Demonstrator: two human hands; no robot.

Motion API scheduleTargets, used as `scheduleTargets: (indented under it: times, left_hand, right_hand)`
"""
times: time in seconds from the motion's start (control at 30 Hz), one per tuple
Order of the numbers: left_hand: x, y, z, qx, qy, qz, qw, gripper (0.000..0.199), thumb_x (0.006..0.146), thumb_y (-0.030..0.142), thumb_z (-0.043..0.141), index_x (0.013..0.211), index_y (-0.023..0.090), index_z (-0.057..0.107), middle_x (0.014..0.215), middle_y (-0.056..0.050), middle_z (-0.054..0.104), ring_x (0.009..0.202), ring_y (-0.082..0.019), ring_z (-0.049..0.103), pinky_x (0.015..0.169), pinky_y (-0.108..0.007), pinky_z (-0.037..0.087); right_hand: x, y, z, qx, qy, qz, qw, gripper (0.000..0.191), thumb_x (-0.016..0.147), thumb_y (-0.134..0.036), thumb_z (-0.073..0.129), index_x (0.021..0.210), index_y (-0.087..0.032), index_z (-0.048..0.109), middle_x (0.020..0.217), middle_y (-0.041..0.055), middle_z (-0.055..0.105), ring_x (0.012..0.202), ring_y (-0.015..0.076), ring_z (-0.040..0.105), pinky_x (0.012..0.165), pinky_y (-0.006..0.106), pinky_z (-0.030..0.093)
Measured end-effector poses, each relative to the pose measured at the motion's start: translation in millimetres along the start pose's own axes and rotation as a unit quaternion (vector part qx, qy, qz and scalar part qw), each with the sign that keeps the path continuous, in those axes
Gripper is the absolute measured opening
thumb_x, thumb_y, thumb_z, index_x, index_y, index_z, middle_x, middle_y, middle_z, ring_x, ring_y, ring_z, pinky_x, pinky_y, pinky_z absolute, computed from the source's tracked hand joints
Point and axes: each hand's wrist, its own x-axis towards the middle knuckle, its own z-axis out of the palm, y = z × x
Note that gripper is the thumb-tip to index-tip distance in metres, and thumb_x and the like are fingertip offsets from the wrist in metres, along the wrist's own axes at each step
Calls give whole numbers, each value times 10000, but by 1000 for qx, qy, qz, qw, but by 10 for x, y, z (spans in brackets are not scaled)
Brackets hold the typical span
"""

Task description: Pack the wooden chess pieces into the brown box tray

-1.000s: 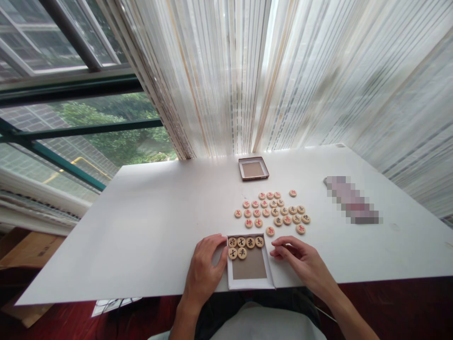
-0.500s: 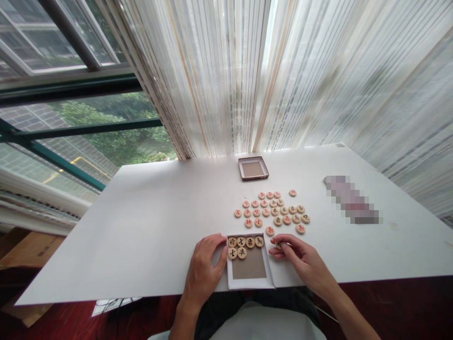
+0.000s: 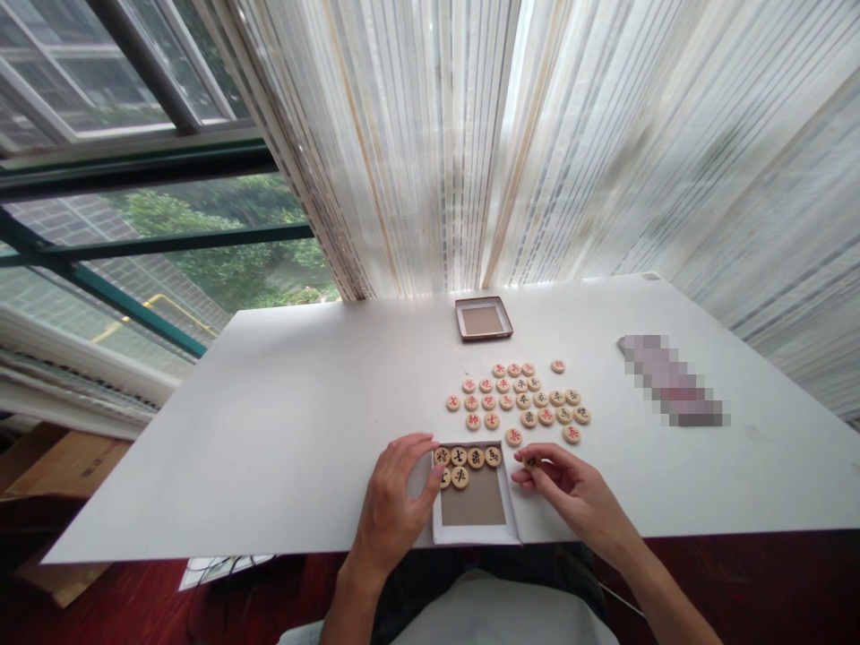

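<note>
A plain, pale grey-blue cloth top covers the torso, softly rounded at the front. Dark, near-black cloth trousers show beyond it. Both slender forearms are bare, a pale cloth edge beside the left.

Held piece partly hidden by fingers

Bright daylight through window and curtain; worktop softly lit; floor beyond near edge dim; margins stretched; right-side patch pixelated; curtain's right side apparently blurred.

Over by the green-framed window hang striped curtains; trees show outside, and a cardboard box sits below.
</note>
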Motion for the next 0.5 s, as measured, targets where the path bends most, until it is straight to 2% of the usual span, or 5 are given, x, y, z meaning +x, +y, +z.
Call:
scheduleTargets:
  times: [0.1,0.27,0.5]
  left_hand:
    - [160,175,20,-1,-58,40,997,299,902,223,657,1196,258,617,1254,-54,651,1222,-241,569,1073,-442,467]
    - [387,359,112,20,-133,70,988,364,809,132,737,1133,263,632,1153,-22,696,1112,-235,613,985,-430,495]
    - [434,360,178,40,-146,76,985,300,828,117,701,1083,262,638,1074,-23,722,1026,-232,649,948,-431,488]
  right_hand:
    - [-2,19,-12,-1,-2,-6,1000,285,912,-452,646,1068,-214,664,1045,76,743,935,225,751,881,337,600]
    - [-10,4,-10,0,-1,-17,1000,271,923,-443,626,1055,-209,657,1010,71,741,911,216,748,870,335,594]
    - [-14,-15,2,4,-4,-26,1000,263,928,-438,619,1044,-204,651,976,69,734,910,227,745,867,358,592]
